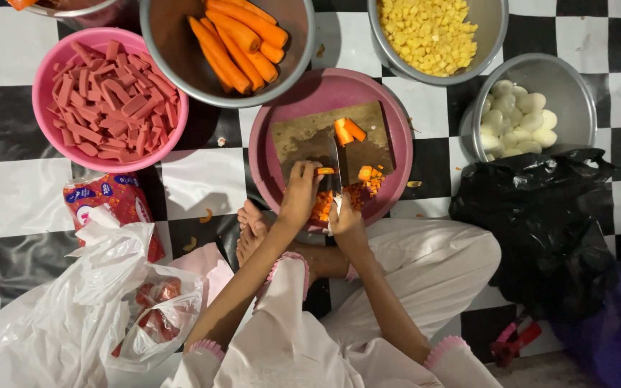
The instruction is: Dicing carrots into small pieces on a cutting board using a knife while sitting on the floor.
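I sit on a checkered floor with a pink plate (397,122) in front of me. A wooden cutting board (303,136) lies in the plate. My left hand (300,194) pins a thin carrot strip (325,171) to the board. My right hand (344,219) grips a knife (336,167) whose blade stands right beside the strip. Two larger carrot chunks (348,130) rest near the board's far edge. Diced carrot bits (368,181) lie piled at the plate's near side.
A steel bowl of peeled whole carrots (238,39) sits ahead, a pink bowl of sausage sticks (113,97) at left, a bowl of yellow cubes (429,32) and a bowl of peeled eggs (519,118) at right. White plastic bag (73,309) lies left, black bag (540,223) right.
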